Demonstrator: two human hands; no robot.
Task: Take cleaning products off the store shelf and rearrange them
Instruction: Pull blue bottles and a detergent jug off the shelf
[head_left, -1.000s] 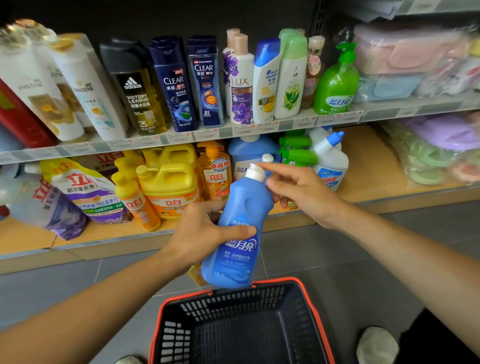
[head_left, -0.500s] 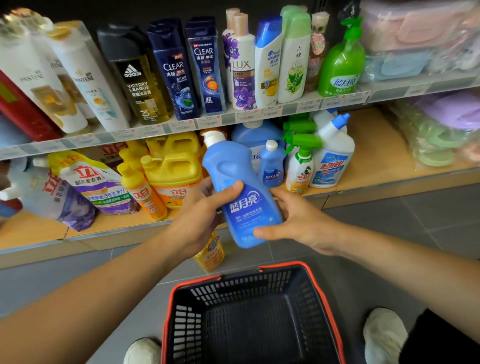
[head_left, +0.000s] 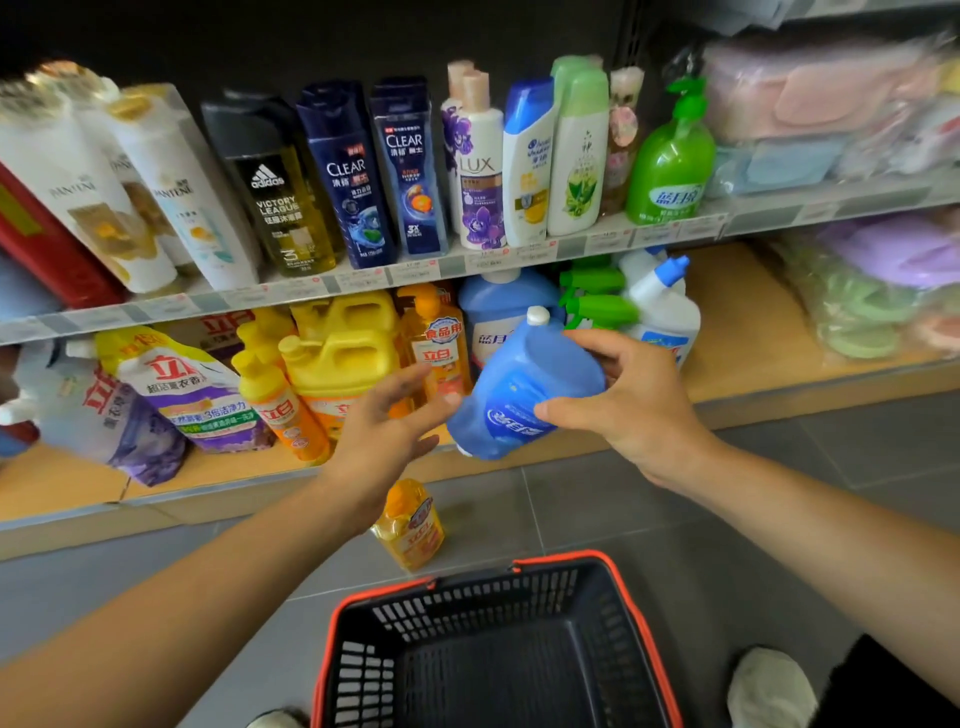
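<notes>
My right hand (head_left: 631, 402) grips a blue detergent bottle (head_left: 524, 387) with a white cap, tilted so the cap points up toward the lower shelf (head_left: 737, 332). My left hand (head_left: 387, 423) hovers just left of the bottle with fingers spread, its fingertips close to the bottle's side and holding nothing. Behind the bottle on the lower shelf stand a larger blue jug (head_left: 498, 306), green spray bottles (head_left: 597, 301) and a white toilet cleaner bottle (head_left: 662, 306). Yellow jugs (head_left: 343, 343) and orange bottles (head_left: 439, 343) stand to the left.
An orange dish soap bottle (head_left: 410, 525) stands on the grey floor under my left wrist. A black basket with a red rim (head_left: 641, 623) sits on the floor below. The upper shelf (head_left: 363, 278) holds shampoos and a green pump bottle (head_left: 670, 166). Refill pouches (head_left: 176, 395) lie at left.
The blue bottle passed from my left hand to my right. It moved right and toward the shelf, and my left hand let go and opened.
</notes>
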